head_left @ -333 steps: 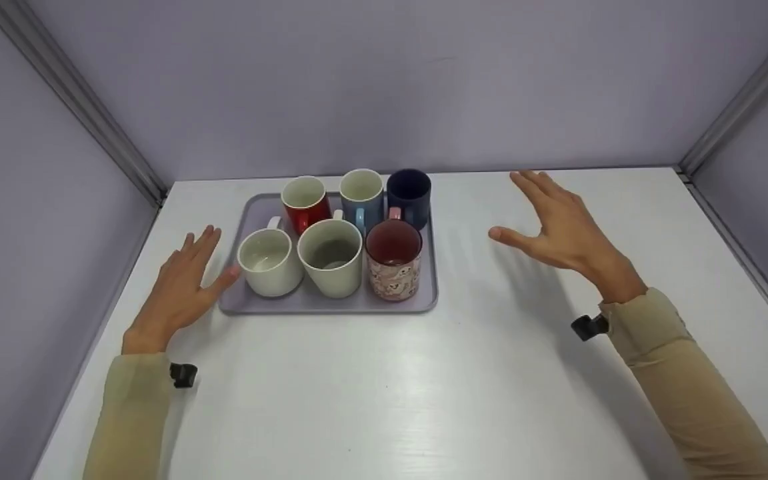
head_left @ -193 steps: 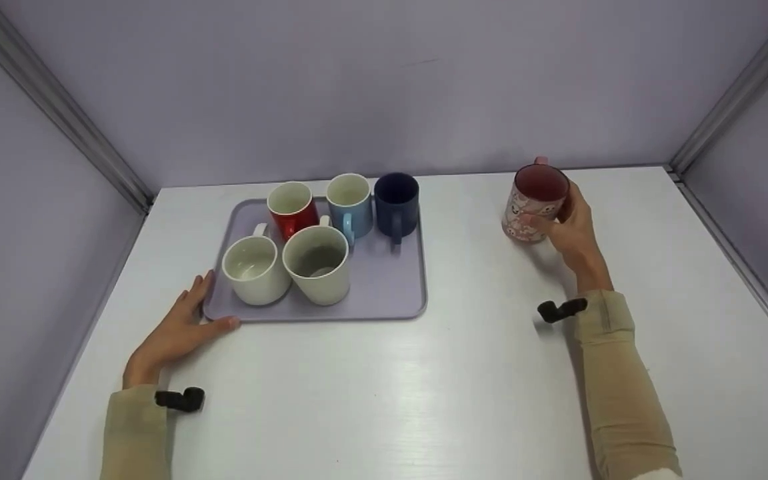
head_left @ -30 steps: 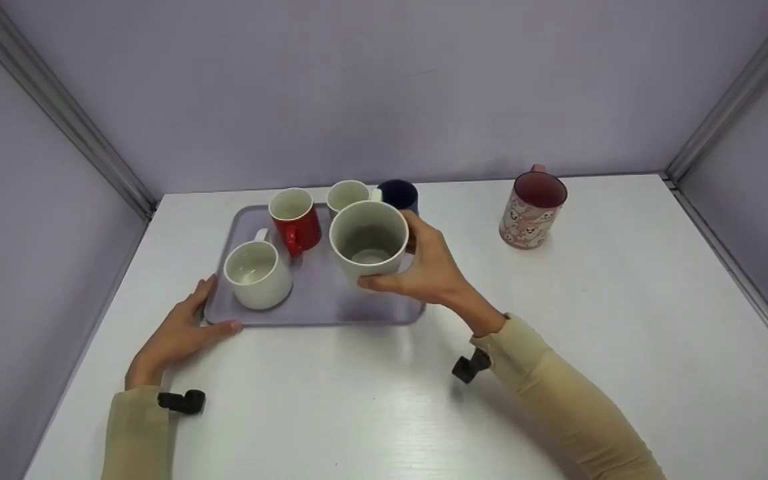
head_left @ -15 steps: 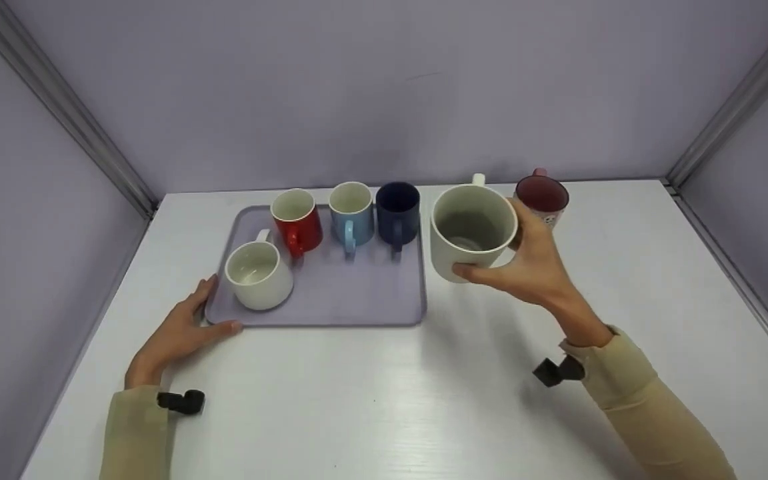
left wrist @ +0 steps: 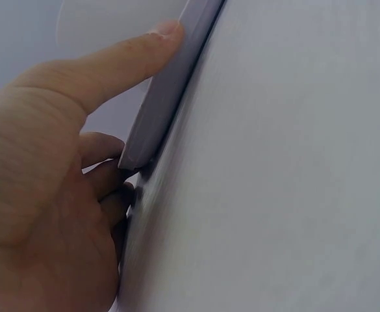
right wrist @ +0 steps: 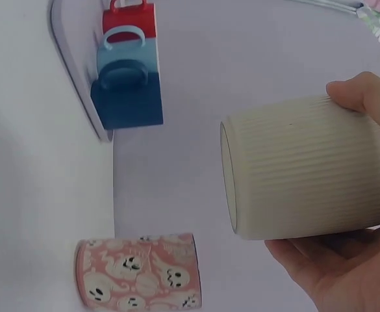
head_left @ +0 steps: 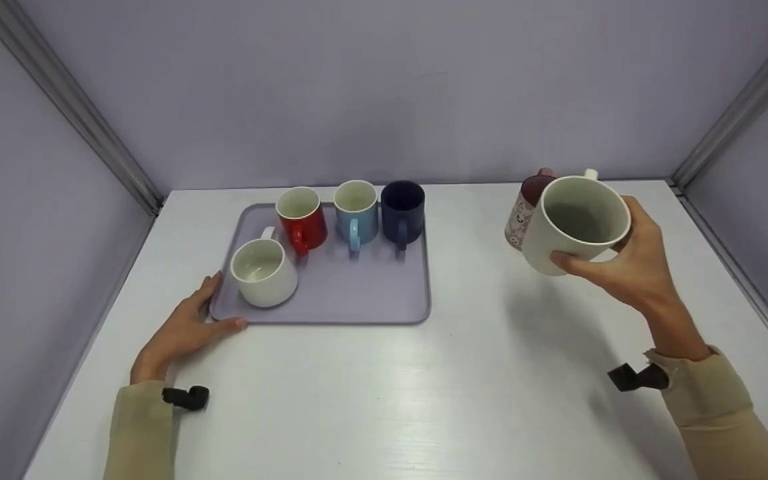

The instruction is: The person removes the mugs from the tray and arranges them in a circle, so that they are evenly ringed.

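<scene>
My right hand (head_left: 641, 270) grips a tall ribbed white mug (right wrist: 306, 172) round its body, thumb on the near side. The mug is held upright above the right of the table, its handle toward the back wall. Behind it stands a pink ghost-patterned mug (head_left: 519, 220), partly hidden by it in the head view. At the front left corner of a lilac tray (head_left: 357, 313), my left hand (head_left: 187, 327) lies with its thumb along the front edge and its fingers at the left side. A short white mug (head_left: 267, 283) stands on the tray near that hand.
Along the tray's back stand a red mug (head_left: 307, 223), a light blue mug (head_left: 359, 223) and a dark blue mug (head_left: 405, 217), handles facing forward. Lilac panels (head_left: 331, 93) wall in the white table (head_left: 384, 400) at the back and both sides.
The right hand has carried the ribbed white mug from over the tray rightward, to in front of the ghost mug. Earlier it set the ghost mug on the table. Left hand stays at the tray corner.
</scene>
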The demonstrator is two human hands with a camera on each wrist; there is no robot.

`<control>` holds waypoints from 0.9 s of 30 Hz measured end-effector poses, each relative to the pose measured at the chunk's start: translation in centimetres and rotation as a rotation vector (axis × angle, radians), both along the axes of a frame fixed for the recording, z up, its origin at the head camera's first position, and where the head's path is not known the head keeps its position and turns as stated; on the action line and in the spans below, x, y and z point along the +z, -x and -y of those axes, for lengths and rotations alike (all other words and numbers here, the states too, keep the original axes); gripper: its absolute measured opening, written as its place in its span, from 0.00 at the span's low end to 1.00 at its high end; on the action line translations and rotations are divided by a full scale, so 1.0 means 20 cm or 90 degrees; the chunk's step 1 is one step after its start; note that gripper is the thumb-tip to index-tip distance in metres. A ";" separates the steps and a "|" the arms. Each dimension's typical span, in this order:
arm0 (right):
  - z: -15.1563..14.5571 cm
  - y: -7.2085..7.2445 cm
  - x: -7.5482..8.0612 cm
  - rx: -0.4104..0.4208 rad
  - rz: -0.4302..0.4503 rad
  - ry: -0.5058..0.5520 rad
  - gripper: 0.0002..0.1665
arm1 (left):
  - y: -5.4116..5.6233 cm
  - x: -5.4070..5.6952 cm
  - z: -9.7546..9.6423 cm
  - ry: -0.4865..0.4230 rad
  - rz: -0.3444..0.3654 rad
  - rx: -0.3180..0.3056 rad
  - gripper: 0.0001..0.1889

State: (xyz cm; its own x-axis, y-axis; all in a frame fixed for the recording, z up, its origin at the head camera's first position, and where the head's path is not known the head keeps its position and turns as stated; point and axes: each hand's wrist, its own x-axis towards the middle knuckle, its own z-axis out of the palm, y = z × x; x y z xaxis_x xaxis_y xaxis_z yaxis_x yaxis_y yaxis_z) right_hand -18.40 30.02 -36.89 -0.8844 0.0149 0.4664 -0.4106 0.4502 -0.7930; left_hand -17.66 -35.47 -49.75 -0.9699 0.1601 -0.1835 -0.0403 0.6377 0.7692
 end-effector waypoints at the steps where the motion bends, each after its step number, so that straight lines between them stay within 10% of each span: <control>1: -0.03 0.00 -0.01 -0.009 0.003 -0.002 0.51 | 0.00 0.00 0.00 0.001 0.000 -0.001 0.62; 27: -0.40 0.17 -0.42 -0.150 0.194 -0.062 0.54 | 0.01 -0.02 0.01 -0.002 0.001 0.003 0.62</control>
